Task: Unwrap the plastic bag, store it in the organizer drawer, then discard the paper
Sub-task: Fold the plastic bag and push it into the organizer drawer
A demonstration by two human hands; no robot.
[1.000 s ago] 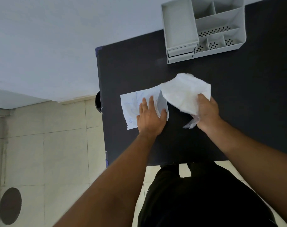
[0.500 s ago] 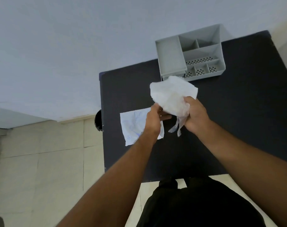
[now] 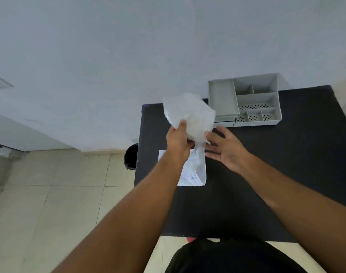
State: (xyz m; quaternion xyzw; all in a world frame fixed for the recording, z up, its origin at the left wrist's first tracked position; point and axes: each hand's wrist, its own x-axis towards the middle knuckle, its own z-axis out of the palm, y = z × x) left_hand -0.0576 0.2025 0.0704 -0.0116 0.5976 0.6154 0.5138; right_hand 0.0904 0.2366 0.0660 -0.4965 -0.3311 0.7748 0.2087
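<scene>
Head view: the bag point(image 3: 189, 117) is gripped by the left hand point(image 3: 178, 141). The fingers are curled round the gathered plastic at its lower edge, and the crumpled bulk is held up in the air above the far left part of the table point(image 3: 276, 174). A thin tail of the bag hangs down below this hand. The right hand point(image 3: 225, 149) is held open just beside that tail, fingers straight and spread, with nothing grasped. Whether its thumb tip touches the plastic cannot be told. The paper point(image 3: 195, 172) lies flat on the table beneath both hands, near the left edge, and is partly hidden by the left wrist. Beyond the bag, the organizer point(image 3: 255, 99) stands at the far edge of the table, its top compartments uncovered. Its drawers point(image 3: 226, 120) are partly hidden behind the bag. A dark bin point(image 3: 131, 156) is seen on the floor point(image 3: 49, 203), just beside the table's left edge.
</scene>
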